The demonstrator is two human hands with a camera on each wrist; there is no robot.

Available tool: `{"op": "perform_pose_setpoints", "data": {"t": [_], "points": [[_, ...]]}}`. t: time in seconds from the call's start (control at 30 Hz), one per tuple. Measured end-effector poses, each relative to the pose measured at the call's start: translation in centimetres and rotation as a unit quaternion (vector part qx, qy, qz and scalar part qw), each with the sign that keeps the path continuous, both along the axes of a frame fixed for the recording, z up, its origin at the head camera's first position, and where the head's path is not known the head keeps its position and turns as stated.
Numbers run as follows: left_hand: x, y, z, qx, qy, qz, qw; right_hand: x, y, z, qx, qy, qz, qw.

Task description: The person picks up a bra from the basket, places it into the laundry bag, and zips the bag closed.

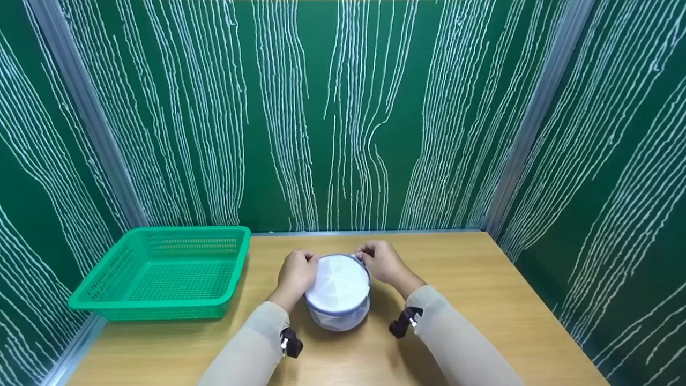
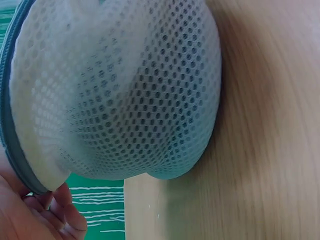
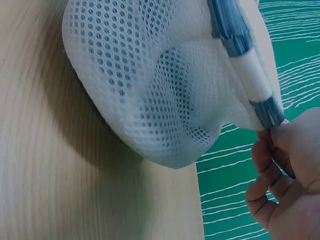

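Observation:
A round white mesh laundry bag [image 1: 338,284] with a blue-grey zipper band stands on the wooden table, its flat pale top facing up. My left hand [image 1: 298,271] pinches the rim on the left side between thumb and fingers. On the far right of the rim, my right hand [image 1: 383,262] pinches the edge at the zipper band [image 3: 269,111]. Honeycomb mesh on the bag's side [image 2: 150,100] bulges below the band in the left wrist view. A white sleeve piece interrupts the band in the right wrist view. What the bag holds inside cannot be made out.
A green plastic basket [image 1: 161,311] with slotted walls stands at the left of the table [image 1: 461,311]. Green panels [image 1: 273,161] with wavy white lines and grey metal posts [image 1: 514,155] enclose the back and sides.

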State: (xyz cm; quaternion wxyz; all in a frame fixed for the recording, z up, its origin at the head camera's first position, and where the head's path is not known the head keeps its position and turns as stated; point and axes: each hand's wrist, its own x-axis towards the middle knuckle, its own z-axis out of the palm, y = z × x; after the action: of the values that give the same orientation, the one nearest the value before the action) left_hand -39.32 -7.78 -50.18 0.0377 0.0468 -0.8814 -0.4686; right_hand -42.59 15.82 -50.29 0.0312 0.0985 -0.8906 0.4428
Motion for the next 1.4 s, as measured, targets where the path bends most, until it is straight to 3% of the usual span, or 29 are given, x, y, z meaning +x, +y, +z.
{"op": "perform_pose_setpoints", "data": {"t": [0.23,0.53,0.83,1.1,1.4], "points": [[0.2,0.6,0.4,-0.004,0.0,0.0,1.0,0.0,-0.4,0.2,0.004,0.0,0.001,1.0],[-0.2,1.8,1.0,-0.072,0.041,-0.066,0.9944,0.0,-1.4,0.1,0.009,0.012,0.01,1.0],[-0.6,2.2,1.2,-0.086,0.066,-0.102,0.9889,0.0,-2.2,0.5,0.017,0.037,0.026,0.999],[-0.5,1.9,1.0,-0.069,0.06,-0.098,0.991,0.1,-1.9,0.4,0.016,0.026,0.026,0.999],[-0.8,1.5,0.4,-0.057,0.032,-0.066,0.9957,0.1,-0.9,0.1,0.018,0.02,0.018,0.999]]}}
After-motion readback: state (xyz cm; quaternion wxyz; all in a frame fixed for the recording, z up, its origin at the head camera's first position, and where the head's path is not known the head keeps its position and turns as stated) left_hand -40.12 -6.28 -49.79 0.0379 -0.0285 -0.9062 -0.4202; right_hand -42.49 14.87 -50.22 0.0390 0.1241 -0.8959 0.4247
